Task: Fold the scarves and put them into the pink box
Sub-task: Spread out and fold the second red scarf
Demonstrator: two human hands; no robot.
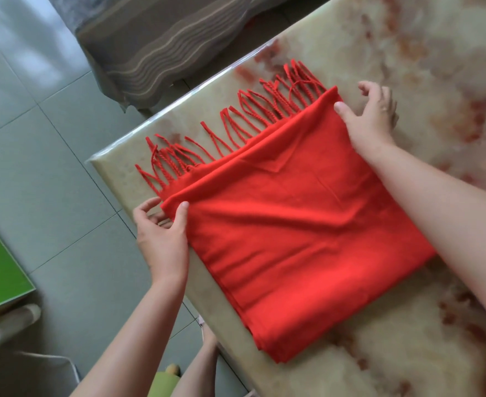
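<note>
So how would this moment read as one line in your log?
step: folding | red scarf: flat on table | left-hand grip: pinches one fringed-end corner | right-hand grip: pinches other corner | pink box: not seen

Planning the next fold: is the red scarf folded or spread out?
Folded: the red scarf lies in stacked layers on the table; left hand and right hand pinch its fringed corners.

Bright daylight, perhaps slight edge blur

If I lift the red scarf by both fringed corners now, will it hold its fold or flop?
Probably flops: the red scarf shows soft wrinkles. Its stacked layers may slide apart. The loose fringe would likely dangle.
</note>
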